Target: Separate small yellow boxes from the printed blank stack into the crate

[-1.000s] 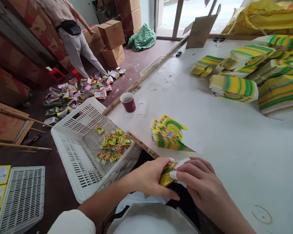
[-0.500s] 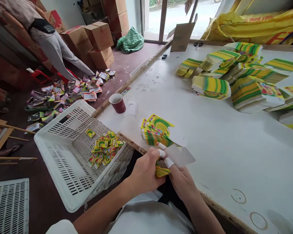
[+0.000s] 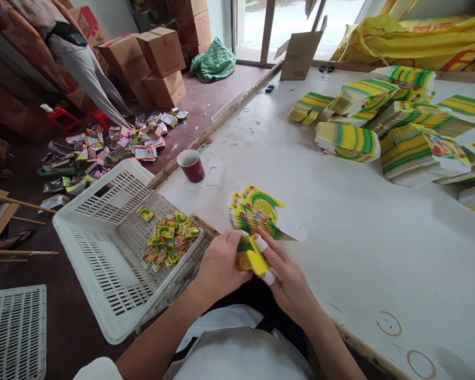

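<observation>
Between my two hands, over the table's near edge, is a small yellow-and-green printed carton (image 3: 245, 257). My left hand (image 3: 220, 258) is closed round its left side. My right hand (image 3: 287, 279), with white wraps on its fingers, pinches the yellow flap (image 3: 258, 263) at the right end. Just beyond my fingers a fanned stack of flat printed cartons (image 3: 257, 211) lies on the white table (image 3: 340, 227). To my left a white plastic crate (image 3: 126, 269) holds several folded yellow-green cartons (image 3: 174, 237).
A maroon paper cup (image 3: 191, 166) stands near the table's left edge. Piles of flat cartons (image 3: 415, 153) lie at the far right, near scissors (image 3: 325, 69) and an open cardboard box (image 3: 301, 55). Colourful packets (image 3: 114, 145) cover the floor, where a person (image 3: 85, 66) stands.
The carton has turned in my hands. Its pale inner panel, which stuck out to the right, is now folded in, and the yellow flap shows. The person at left has shifted a leg.
</observation>
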The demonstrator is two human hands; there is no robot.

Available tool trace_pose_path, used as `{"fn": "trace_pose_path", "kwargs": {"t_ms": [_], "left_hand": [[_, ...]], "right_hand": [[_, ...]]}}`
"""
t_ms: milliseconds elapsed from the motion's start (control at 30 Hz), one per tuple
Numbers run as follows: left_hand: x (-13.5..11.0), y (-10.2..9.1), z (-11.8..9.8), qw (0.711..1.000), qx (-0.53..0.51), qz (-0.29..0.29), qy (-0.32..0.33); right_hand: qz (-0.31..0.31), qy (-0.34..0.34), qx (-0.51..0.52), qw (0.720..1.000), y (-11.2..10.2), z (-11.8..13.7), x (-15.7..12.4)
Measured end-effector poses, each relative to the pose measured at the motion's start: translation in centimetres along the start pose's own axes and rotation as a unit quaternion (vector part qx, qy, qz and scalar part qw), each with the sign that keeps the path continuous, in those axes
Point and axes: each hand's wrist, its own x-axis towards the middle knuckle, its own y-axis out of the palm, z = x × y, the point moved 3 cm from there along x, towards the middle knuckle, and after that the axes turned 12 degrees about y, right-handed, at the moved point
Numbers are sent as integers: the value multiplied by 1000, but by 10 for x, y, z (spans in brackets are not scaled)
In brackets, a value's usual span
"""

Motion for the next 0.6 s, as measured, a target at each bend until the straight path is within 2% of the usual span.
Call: {"fn": "trace_pose_path", "kwargs": {"t_ms": [67,133,233,367,433,500,600], "left_hand": [[0,-4,0,1000,2,13,2],[1,-7,2,1000,6,12,-5],[4,-11,4,999,-1,26,-29],[8,-13,0,998,-2,55,-18],[9,-12,-4,999,19,30,1],[8,-11,-5,999,40,-5,10],[2,-17,6,998,44,-32,-8]], "right_hand": [[33,-5,-37,999,6,1,0],[32,8,-54,998,7,1,2],[38,15,-38,998,-4,1,8],[92,6,-17,996,-17,4,17],[72,-1,-16,997,-13,6,18],[17,6,-4,1000,-3,8,16],[-36,39,10,999,10,9,17]]}}
